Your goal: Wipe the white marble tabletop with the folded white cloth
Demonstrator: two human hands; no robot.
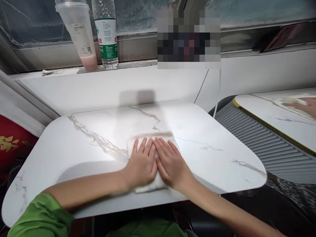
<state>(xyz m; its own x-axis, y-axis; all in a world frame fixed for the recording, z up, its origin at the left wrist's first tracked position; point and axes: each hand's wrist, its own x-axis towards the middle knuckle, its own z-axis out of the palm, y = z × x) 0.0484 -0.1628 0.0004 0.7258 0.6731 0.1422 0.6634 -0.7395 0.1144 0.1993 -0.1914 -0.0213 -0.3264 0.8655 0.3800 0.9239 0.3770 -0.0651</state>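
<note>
A folded white cloth (148,189) lies on the white marble-patterned table (209,168), close to its front edge. My left hand (142,163) rests flat on the cloth, fingers stretched forward. Beside it, my right hand (172,164) presses flat on the same cloth, the fingertips and thumbs of both hands touching or nearly so. Both palms hide the middle of the cloth; its far edge and near edge show.
On the window ledge stand a plastic cup (80,36) with a little pink drink and a water bottle (106,39). A blurred-out patch covers part of the window. At right, another person's hand (307,107) is on a cloth on a second table (251,102).
</note>
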